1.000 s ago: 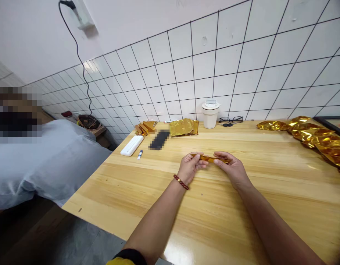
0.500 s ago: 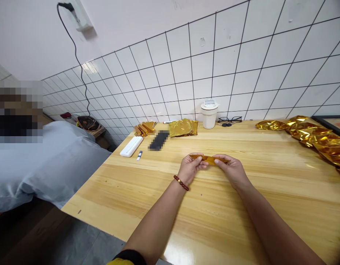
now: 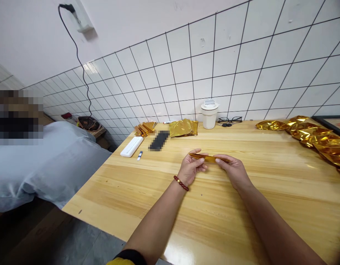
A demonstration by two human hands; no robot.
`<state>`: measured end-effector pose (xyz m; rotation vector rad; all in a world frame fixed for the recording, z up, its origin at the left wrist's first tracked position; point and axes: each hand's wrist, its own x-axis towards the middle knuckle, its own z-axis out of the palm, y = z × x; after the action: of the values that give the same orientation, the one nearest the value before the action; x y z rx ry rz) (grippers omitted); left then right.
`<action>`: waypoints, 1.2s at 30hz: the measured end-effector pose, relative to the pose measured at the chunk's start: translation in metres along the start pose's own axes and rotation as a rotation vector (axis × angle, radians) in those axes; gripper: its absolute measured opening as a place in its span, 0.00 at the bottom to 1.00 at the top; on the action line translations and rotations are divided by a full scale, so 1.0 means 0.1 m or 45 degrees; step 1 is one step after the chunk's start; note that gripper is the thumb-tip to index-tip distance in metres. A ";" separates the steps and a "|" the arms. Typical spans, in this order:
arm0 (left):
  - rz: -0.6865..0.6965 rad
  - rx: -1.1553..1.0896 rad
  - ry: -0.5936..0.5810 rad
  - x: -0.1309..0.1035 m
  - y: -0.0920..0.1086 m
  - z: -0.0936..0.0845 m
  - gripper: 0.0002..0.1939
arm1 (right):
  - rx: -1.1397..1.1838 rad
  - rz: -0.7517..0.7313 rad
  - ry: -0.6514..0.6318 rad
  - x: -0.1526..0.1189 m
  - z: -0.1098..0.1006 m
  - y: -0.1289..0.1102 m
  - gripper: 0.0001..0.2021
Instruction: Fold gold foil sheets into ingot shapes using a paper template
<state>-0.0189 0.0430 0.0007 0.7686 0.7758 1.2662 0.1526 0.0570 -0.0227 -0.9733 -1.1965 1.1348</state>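
Observation:
A narrow folded strip of gold foil paper [image 3: 209, 159] is stretched between my two hands, just over the wooden table [image 3: 214, 213]. My left hand [image 3: 190, 167], with a beaded bracelet at the wrist, pinches the strip's left part under the thumb while some fingers stand apart. At the other end, my right hand [image 3: 232, 170] grips the strip between thumb and fingers. Beyond my hands lies a stack of flat gold foil sheets [image 3: 182, 128]. Several folded gold strips [image 3: 144, 129] are piled to its left.
A white lidded cup [image 3: 209, 115] and glasses [image 3: 229, 120] stand near the tiled wall. Left are a white power bank [image 3: 131, 146], a small glue stick [image 3: 139, 155] and a blurred dark object [image 3: 159, 140]. Crumpled gold foil [image 3: 310, 136] lies right. A person in grey [image 3: 56, 158] is beside the table.
The fingers of my left hand have opened a little and its thumb has shifted along the strip. The strip now looks narrower and flatter. My right hand has hardly moved.

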 end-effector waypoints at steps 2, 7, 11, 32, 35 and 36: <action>0.009 0.134 0.008 -0.01 -0.02 0.02 0.26 | -0.005 0.034 -0.018 -0.01 0.00 -0.01 0.13; 0.084 0.279 0.102 0.00 -0.08 0.04 0.21 | -0.035 0.063 -0.034 -0.02 0.00 -0.02 0.15; 0.065 0.258 0.102 0.02 -0.07 0.02 0.22 | -0.035 0.066 -0.013 -0.02 0.00 -0.01 0.16; 0.092 0.060 0.178 0.04 -0.02 -0.02 0.25 | 0.249 0.130 0.187 0.00 0.01 -0.02 0.18; 0.024 -0.098 0.154 0.04 0.02 -0.05 0.25 | 0.357 0.138 0.268 0.02 -0.01 -0.02 0.17; 0.000 -0.156 0.152 0.05 0.03 -0.06 0.24 | 0.372 0.141 0.290 0.02 -0.01 -0.02 0.17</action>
<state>-0.0251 0.0485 -0.0002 0.5987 0.7861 1.3558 0.1541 0.0590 -0.0205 -0.9231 -0.7771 1.2110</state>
